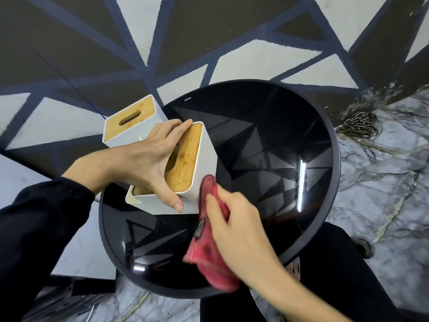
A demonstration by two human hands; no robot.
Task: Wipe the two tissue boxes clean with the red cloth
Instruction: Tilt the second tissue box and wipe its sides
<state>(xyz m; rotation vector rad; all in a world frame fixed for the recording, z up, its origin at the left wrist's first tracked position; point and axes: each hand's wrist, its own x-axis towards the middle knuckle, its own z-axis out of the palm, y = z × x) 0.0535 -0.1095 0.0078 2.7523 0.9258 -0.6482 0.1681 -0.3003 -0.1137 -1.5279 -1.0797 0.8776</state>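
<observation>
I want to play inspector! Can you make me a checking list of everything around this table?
Surface: round glossy black table.
Job's things: near tissue box tilted, being wiped; far tissue box upright at the table's edge; red cloth.
Clutter: nothing seen.
Hands: left hand grips near box; right hand holds cloth against its side.
Cables: thin blue line behind the far box.
Surroundings: triangle-patterned wall, marble floor, chain.

A round glossy black glass table (pixel 267 145) with a dark rim is reflecting a wall (pixel 209 38) painted in grey, brown and white triangles, while a rusty metal chain (pixel 358 123) is lying on the grey marble-patterned floor (pixel 383 182).
</observation>
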